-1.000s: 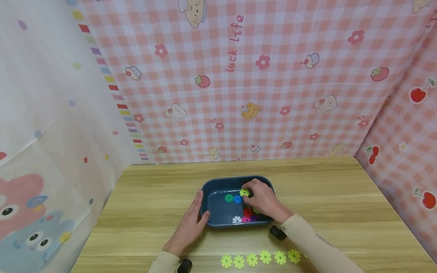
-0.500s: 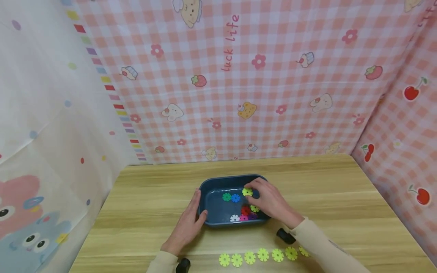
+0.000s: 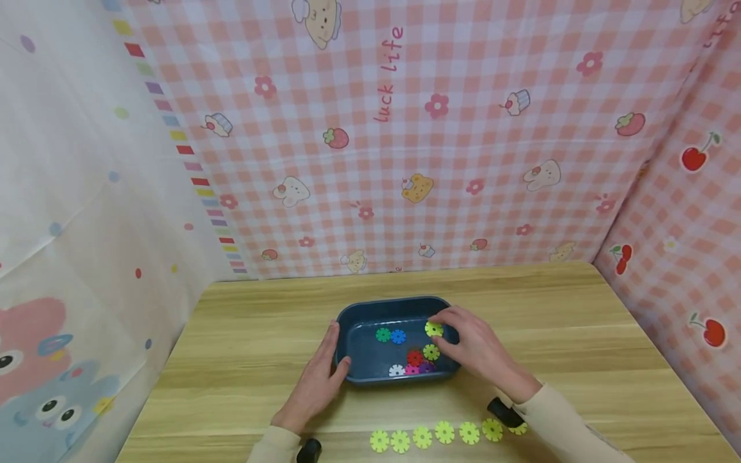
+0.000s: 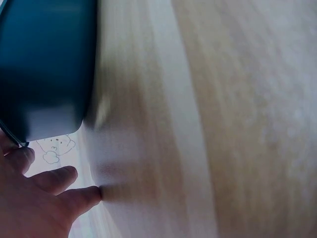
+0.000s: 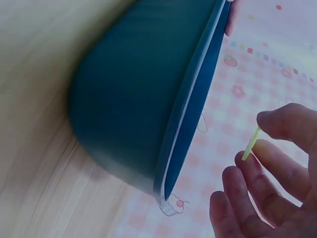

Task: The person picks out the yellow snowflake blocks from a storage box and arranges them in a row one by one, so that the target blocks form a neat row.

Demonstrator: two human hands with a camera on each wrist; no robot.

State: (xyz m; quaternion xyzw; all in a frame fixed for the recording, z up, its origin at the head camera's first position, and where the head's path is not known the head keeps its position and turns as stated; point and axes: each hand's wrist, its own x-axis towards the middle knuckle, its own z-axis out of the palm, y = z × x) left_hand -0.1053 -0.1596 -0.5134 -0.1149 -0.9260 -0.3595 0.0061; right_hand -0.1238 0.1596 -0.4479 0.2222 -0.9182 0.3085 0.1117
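Observation:
A yellow-green notched plastic disc (image 3: 433,328) is pinched between thumb and fingers of my right hand (image 3: 477,350), over the right end of the dark blue tray (image 3: 370,381). In the right wrist view, the same disc (image 5: 251,144) appears edge-on above the rim. My left hand (image 3: 315,379) rests with straight fingers against the tray's left end, thumb at the near left corner. Inside lie a green disc (image 3: 383,334), a blue disc (image 3: 398,336), a red disc (image 3: 415,357), another yellow-green disc (image 3: 431,352), a white disc (image 3: 396,370), a pink disc (image 3: 411,370) and a purple disc (image 3: 426,367).
A row of several yellow-green discs (image 3: 444,432) lies on the wooden table (image 3: 260,334) near the front; the right wrist's black camera (image 3: 505,412) partly covers its right end. A pink checked cloth (image 3: 370,161) hangs behind the table.
My right hand has moved rightward with the pinched disc, uncovering the other yellow-green disc inside the tray. The left hand has stayed at the tray. The head view has shifted slightly.

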